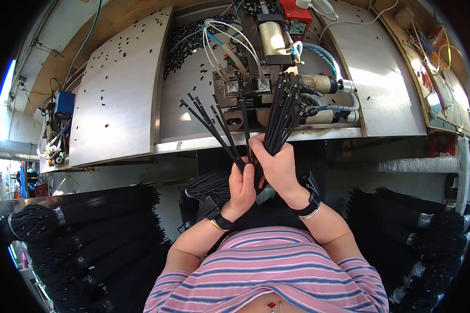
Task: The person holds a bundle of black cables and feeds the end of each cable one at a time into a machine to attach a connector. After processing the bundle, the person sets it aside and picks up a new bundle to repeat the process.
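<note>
While both hands meet just below the machine (270, 39), they share a sheaf of black cords (283, 109) whose ends point up at its front. The right hand (279, 164) has its fingers wrapped tight round the thick part of the sheaf; the left hand (241, 189), touching it, pinches a few fanned cords (211, 122) spreading left of the machine's front. This looks like the sorting step, single cords parted from the rest; the next move probably calls for freeing one end and steering it straight to the machine. Steel panels (115, 88) flank the machine, speckled with small black bits. Heaped cord bundles (89, 235) lie well below it. The cords' lower ends hide behind the hands, and the machine's opening is too cluttered to make out.
</note>
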`<state>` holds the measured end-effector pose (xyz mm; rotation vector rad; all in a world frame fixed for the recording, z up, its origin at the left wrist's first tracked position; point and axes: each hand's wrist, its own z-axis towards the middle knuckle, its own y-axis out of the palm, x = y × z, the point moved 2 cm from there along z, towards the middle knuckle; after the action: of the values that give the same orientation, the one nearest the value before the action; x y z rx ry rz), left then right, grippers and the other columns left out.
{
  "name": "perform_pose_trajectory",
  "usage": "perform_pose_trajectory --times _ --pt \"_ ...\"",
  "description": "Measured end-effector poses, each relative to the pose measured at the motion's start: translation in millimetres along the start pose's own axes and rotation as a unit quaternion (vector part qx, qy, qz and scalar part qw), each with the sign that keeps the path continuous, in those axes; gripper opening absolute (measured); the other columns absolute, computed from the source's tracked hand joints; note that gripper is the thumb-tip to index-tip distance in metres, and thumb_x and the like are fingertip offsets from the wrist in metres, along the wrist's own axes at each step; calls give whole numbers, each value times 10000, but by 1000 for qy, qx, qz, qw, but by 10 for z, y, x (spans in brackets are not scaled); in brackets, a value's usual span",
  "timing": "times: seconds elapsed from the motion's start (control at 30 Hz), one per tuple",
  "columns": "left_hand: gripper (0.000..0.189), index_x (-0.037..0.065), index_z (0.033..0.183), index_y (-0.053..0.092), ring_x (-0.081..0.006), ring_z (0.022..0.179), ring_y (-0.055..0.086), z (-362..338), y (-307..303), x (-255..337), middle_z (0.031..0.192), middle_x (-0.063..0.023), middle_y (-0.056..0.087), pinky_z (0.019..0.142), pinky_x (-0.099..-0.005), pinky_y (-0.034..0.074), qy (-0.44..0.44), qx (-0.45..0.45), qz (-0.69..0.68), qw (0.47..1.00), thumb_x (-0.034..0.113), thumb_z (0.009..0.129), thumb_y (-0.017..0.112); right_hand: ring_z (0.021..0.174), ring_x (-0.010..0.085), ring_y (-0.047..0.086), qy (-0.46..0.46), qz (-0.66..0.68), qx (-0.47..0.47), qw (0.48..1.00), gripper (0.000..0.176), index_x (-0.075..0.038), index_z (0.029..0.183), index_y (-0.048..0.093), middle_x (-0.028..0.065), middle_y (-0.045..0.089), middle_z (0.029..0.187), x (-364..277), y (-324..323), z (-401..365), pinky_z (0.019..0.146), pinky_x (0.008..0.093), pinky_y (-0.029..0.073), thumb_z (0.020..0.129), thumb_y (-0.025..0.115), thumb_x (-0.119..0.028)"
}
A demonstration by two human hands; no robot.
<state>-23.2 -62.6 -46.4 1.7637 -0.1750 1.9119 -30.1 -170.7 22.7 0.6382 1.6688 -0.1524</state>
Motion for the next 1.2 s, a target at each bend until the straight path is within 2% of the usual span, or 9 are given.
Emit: perform_pose_trajectory --times 0.23,0.33,0.5,0.6,0.77,0.87,1.07,1.17,1.2 --pt "203 25 1050 422 -69 562 482 36 -18 -15 814 -46 536 477 -186 389 14 14 -9 1000 202 993 342 573 61 548 5 -6 9 1000 174 17 835 638 9 605 677 -9 20 31 521 197 432 846 625 -156" --pt "201 26 1052 422 -69 570 484 27 29 20 818 -44 536 475 -184 388 13 14 -11 1000 201 994 341 536 79 572 -4 -9 -6 1000 228 10 920 631 21 606 668 28 -10 38 352 213 403 848 618 -206" --pt "197 27 1060 425 -67 587 488 16 -10 -55 831 -42 539 477 -179 387 13 20 3 1000 191 993 341 563 77 585 41 21 -43 998 246 7 964 618 23 614 681 -73 -31 -5 347 207 407 846 623 -209" --pt "195 26 1068 426 -64 590 488 -8 13 -47 834 -42 541 479 -177 387 21 21 12 1000 181 993 335 573 69 574 67 6 -62 996 256 11 1021 598 16 599 720 -74 -58 -7 408 194 453 853 620 -182" --pt "202 22 1092 425 -61 587 488 -82 101 62 831 -40 544 482 -174 386 5 2 42 999 163 994 319 571 81 600 7 -34 -96 995 265 8 983 619 38 628 693 20 -80 -65 332 210 410 839 637 -213" --pt "206 21 1101 422 -61 580 485 -84 68 -2 822 -37 543 482 -174 385 -17 -23 11 1000 160 995 314 542 87 591 -3 -36 -45 998 248 11 942 637 39 619 667 52 -121 -99 334 210 409 833 640 -211" --pt "216 21 1103 422 -62 568 480 -21 72 57 801 -35 540 480 -174 384 -27 -7 -5 1000 171 997 309 607 84 607 46 -29 -37 998 213 19 881 655 19 592 654 -69 -50 -34 383 212 449 846 625 -189" --pt "221 -3 1099 441 -31 699 484 -14 -23 73 914 -19 534 569 -163 405 -31 -23 -40 998 170 990 356 614 87 614 55 -21 -36 998 219 20 877 653 23 592 658 -63 13 0 375 217 451 845 625 -195" --pt "221 -3 1099 441 -31 699 484 -11 -25 72 914 -19 534 569 -163 405 -32 -23 -39 998 170 990 356 615 88 615 53 -15 -35 998 221 19 876 652 24 593 660 -62 17 7 372 218 452 844 626 -198"
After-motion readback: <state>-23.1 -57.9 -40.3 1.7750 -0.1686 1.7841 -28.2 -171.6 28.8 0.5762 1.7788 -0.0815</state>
